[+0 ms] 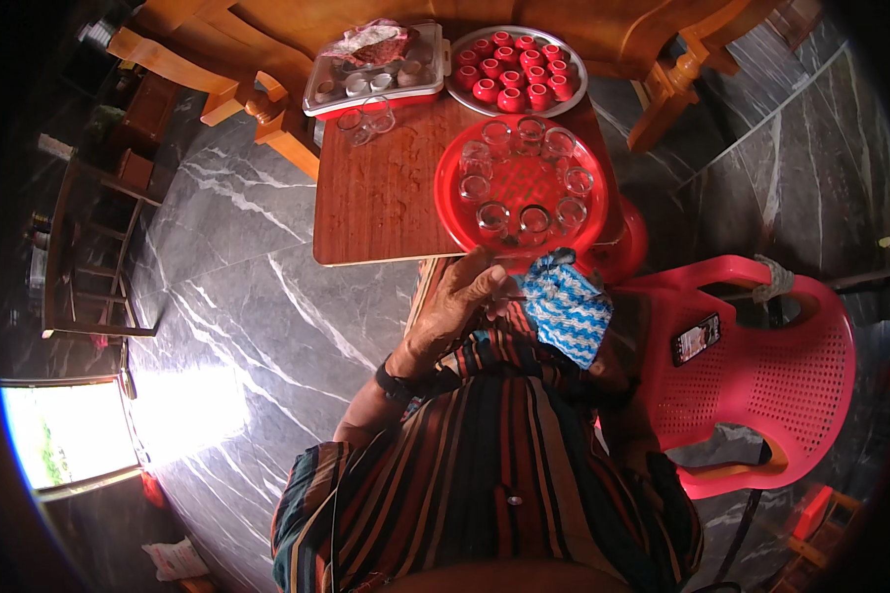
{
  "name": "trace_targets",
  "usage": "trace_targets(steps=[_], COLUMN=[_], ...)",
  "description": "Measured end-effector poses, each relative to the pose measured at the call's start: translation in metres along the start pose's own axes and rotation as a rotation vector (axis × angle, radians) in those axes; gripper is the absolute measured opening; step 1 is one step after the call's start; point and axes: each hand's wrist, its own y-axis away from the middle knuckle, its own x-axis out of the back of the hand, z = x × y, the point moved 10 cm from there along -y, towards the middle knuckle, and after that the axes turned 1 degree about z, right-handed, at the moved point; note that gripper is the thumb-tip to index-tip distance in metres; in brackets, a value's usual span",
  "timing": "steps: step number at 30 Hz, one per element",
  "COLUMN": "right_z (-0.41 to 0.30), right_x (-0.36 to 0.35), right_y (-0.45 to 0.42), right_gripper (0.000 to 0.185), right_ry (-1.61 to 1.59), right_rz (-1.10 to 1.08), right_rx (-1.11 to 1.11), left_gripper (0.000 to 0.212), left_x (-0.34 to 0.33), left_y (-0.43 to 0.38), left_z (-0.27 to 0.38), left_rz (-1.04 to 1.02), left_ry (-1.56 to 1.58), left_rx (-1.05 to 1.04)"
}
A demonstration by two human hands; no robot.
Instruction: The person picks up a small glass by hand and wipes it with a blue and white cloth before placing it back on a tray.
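My left hand (449, 307), with a dark band at the wrist, is over my lap near the table's front edge. It grips a small clear glass (512, 287), mostly hidden by the fingers and the cloth. A blue-and-white striped knitted cloth (569, 311) hangs against the glass. Behind that cloth is my right hand (607, 365), in shadow and largely covered, holding it. Just beyond both hands, a round red plastic tray (447, 215) carries several clear glasses (535, 219) around its inner edge.
On the wooden table (378, 200), wet in places, two clear glasses (367, 122) stand by a lidded plastic box (378, 100). A metal tray (580, 100) bears several red cups (512, 78). A phone (696, 339) lies on the pink plastic chair (756, 385) at right. Behind is a wooden bench (460, 11).
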Motion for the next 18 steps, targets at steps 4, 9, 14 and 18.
trace_targets(steps=[4,9,14,18], right_z=[-0.019,-0.016,-0.017,-0.004], right_x=[-0.048,0.008,0.032,0.022], right_y=[0.02,-0.021,-0.039,-0.044], right_gripper=[0.016,0.018,0.019,0.018], right_ry=[-0.2,0.737,1.131,0.749], right_rz=[-0.028,0.023,0.111,-0.145], right_rx=[0.085,-0.027,-0.027,0.009], left_gripper=[0.062,0.063,0.057,0.055], left_x=[0.014,0.01,0.006,-0.005], left_y=[0.01,0.012,0.022,0.025], left_z=[0.005,0.027,0.038,0.043], left_rz=[0.097,0.149,0.202,0.203], left_ry=[-0.074,-0.28,-0.744,-0.956], left_rx=[-0.171,-0.405,-0.501,-0.584])
